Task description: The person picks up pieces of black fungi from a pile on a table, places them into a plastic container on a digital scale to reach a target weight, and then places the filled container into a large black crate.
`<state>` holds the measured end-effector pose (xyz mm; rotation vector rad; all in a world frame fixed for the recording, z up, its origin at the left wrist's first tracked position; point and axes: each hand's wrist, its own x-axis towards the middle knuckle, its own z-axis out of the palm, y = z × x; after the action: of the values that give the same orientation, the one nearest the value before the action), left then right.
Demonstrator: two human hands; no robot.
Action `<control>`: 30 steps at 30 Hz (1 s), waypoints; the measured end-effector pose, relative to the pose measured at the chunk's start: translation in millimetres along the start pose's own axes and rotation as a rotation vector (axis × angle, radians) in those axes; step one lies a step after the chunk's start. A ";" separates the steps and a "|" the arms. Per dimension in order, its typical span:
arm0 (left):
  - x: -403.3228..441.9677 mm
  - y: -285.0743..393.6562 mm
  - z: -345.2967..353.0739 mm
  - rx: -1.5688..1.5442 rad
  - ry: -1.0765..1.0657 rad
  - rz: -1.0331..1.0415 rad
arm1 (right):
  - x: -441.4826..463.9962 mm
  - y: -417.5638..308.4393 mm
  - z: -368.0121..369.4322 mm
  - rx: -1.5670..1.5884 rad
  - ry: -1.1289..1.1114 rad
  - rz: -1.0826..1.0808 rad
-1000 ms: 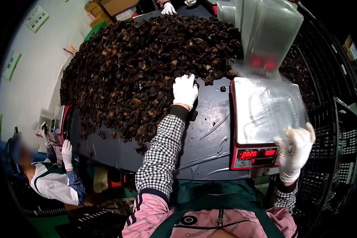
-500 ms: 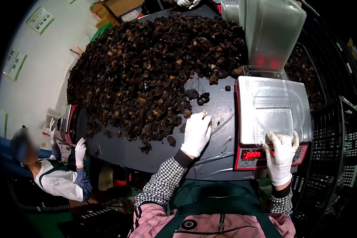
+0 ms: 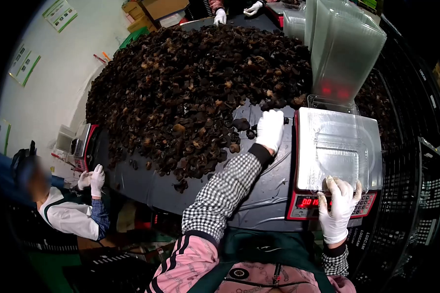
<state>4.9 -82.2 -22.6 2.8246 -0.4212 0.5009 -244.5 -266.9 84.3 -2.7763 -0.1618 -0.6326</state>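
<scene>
My left hand (image 3: pixel 270 130), in a white glove, is closed over the grey table (image 3: pixel 244 195), just left of the scale; anything inside its curled fingers is hidden. Dark, wrinkled fungus pieces (image 3: pixel 181 88) lie heaped beyond it, a few loose ones close by. My right hand (image 3: pixel 338 205), gloved too, has its fingers spread at the near edge of a clear plastic tray (image 3: pixel 337 163). That tray lies with its lid open on the metal plate of the red scale (image 3: pixel 303 122), whose red display is partly covered by my right hand.
Tall stacks of clear trays (image 3: pixel 344 49) stand behind the scale. Black crates (image 3: pixel 415 180) line the right side. A co-worker (image 3: pixel 66 210) is at the left beside another scale (image 3: pixel 85 144). Another person's gloved hands (image 3: pixel 220 17) show at the far edge.
My left hand has moved away from the heap, towards the scale. My right hand has brought the tray down onto the plate and remains at its near edge. The co-worker's hands have come together.
</scene>
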 end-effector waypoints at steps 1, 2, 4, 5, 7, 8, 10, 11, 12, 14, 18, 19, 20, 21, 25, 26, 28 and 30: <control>-11.7 3.4 -8.4 -0.008 0.012 0.017 | -0.2 -0.3 0.5 -0.007 0.005 -0.009; -19.4 0.8 -18.1 -0.014 0.025 0.038 | 0.6 -1.0 2.4 -0.002 0.012 -0.013; -23.7 -17.5 -33.7 0.116 0.024 -0.049 | 1.7 -0.9 2.0 0.002 0.015 -0.024; -22.7 -32.3 -40.5 0.105 0.020 -0.096 | 2.4 -1.0 1.4 0.004 0.011 -0.026; -26.6 -58.2 -42.9 0.048 0.019 -0.165 | 1.9 -0.7 2.0 0.022 0.003 -0.023; -27.1 -67.7 -39.6 0.002 0.026 -0.186 | 2.1 -0.2 2.0 0.028 0.004 -0.021; -23.7 -68.2 -45.7 -0.109 -0.203 -0.216 | 2.2 -0.1 2.5 0.032 0.017 -0.020; -30.1 -62.9 -46.5 -0.123 -0.177 -0.163 | 2.1 -0.2 2.8 0.033 0.025 -0.019; -35.3 -58.1 -47.4 -0.138 -0.155 -0.110 | 0.8 -1.0 2.9 0.034 0.030 -0.015; -36.8 -48.0 -47.3 0.038 -0.160 -0.031 | 0.6 -2.7 2.2 0.034 0.034 -0.012; -35.7 -40.6 -37.4 -0.015 -0.165 -0.035 | -0.1 -4.6 -2.0 0.027 0.045 -0.027; -34.9 -41.9 -31.1 -0.035 -0.150 -0.029 | -0.9 -3.7 -2.4 0.020 0.055 -0.033; -31.1 -43.5 -24.4 -0.073 -0.121 -0.034 | -1.4 -3.3 -2.7 0.020 0.056 -0.028; -23.9 -41.0 -27.9 -0.111 -0.093 -0.041 | -2.2 -3.3 -3.5 0.020 0.054 -0.023; 11.9 -38.6 -26.5 -0.240 -0.092 0.021 | -3.7 -3.8 -4.9 0.025 0.051 -0.025; 20.3 -41.3 -12.5 -0.229 -0.081 0.081 | -3.5 -4.1 -6.1 0.026 0.054 -0.021; 29.8 -42.9 -10.0 -0.206 -0.252 0.095 | -4.5 -3.9 -9.6 -0.007 0.051 -0.007; 27.2 -42.2 -9.0 -0.221 -0.210 0.000 | -6.9 -0.5 -11.4 -0.026 0.054 0.002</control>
<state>40.2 -46.9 -12.2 2.6698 -0.4837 0.1461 -255.4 -270.2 91.2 -2.7808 -0.1408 -0.7138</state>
